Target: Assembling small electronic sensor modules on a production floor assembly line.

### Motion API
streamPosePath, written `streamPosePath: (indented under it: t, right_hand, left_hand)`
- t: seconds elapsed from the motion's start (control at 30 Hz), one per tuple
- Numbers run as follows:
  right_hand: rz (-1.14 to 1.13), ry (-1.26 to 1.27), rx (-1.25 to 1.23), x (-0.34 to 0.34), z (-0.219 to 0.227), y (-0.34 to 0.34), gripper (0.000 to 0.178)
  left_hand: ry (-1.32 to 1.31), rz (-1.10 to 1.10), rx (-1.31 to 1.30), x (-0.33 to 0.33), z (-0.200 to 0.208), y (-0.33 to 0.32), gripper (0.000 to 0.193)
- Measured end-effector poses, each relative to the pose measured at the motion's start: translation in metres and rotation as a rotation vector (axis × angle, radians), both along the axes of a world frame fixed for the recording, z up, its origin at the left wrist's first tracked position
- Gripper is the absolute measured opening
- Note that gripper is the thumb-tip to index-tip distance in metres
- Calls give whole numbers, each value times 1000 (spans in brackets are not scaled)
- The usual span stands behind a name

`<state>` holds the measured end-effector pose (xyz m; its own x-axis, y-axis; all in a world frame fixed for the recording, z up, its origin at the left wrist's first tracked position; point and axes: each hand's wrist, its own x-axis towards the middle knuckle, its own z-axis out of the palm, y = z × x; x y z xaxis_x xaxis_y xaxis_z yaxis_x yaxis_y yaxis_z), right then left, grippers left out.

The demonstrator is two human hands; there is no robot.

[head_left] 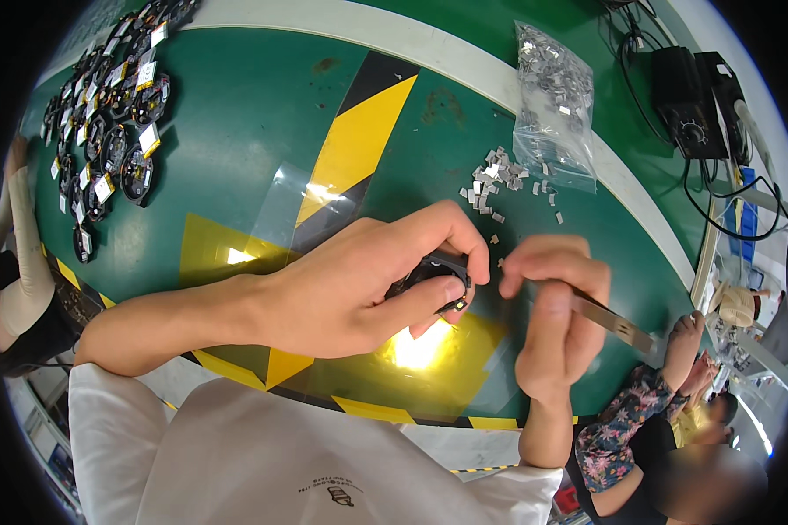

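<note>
My left hand [359, 284] is closed around a small black round device part [446, 267], with the thumb pressed on its face and the fingers wrapped behind it. Much of the part is hidden by those fingers. Just to the right, my right hand [556, 311] pinches metal tweezers [617, 324], whose flat rear end sticks out past the knuckles. The tweezer tips cannot be made out. Beyond both hands lies a loose pile of small grey rectangular pieces [496, 179], and a couple of them lie closer to the right fingertips.
A clear plastic bag [556, 105] of similar grey pieces lies at the far right. Several black round assemblies with white tags [114, 144] crowd the far left. A black control box with cables [687, 105] stands back right. Other people sit at both sides.
</note>
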<state>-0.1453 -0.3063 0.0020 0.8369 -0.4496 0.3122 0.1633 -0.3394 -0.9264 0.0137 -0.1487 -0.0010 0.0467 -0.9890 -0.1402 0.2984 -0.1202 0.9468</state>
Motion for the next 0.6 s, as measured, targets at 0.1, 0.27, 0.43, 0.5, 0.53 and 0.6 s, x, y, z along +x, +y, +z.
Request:
streamPosePath:
  t: [0.1, 0.27, 0.43, 0.5, 0.53, 0.6]
  right_hand:
    - [41, 145, -46, -1, 3, 2, 11]
    - [110, 200, -73, 1, 3, 3, 33]
    - [143, 173, -81, 1, -3, 2, 33]
    - [140, 159, -92, 2, -3, 3, 33]
    - [140, 157, -90, 2, -3, 3, 33]
    - [142, 162, -111, 1, -3, 3, 33]
  left_hand:
    - [59, 57, -56, -4, -3, -1, 21]
    - [31, 33, -39, -2, -4, 2, 26]
    - [52, -7, 34, 1, -2, 3, 26]
    - [41, 20, 52, 0, -1, 3, 26]
    - [39, 19, 54, 0, -1, 3, 26]
    - [13, 3, 77, 0, -2, 2, 26]
